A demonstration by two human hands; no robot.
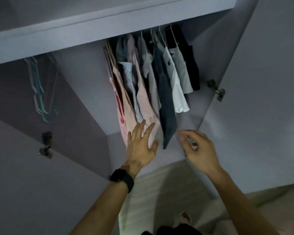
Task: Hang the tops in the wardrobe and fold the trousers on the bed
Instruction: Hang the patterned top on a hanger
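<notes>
Several tops hang in a row inside the open wardrobe (pixel 85 68): pink ones (pixel 143 100) at the left, a dark blue top (pixel 167 106) in the middle, then a white top (pixel 176 87), a grey one and a black one (pixel 192 65). My left hand (pixel 141 145), with a ring and a black watch, lies flat with straight fingers against the hems of the pink tops. My right hand (pixel 197 146) hovers just right of the dark blue top's hem, fingers loosely curled and holding nothing.
Several empty hangers (pixel 39 89) hang in the left compartment. Both wardrobe doors stand open, the left door (pixel 32 184) and the right door (pixel 261 82), each with metal hinges. A pale floor (pixel 159 192) lies below my arms.
</notes>
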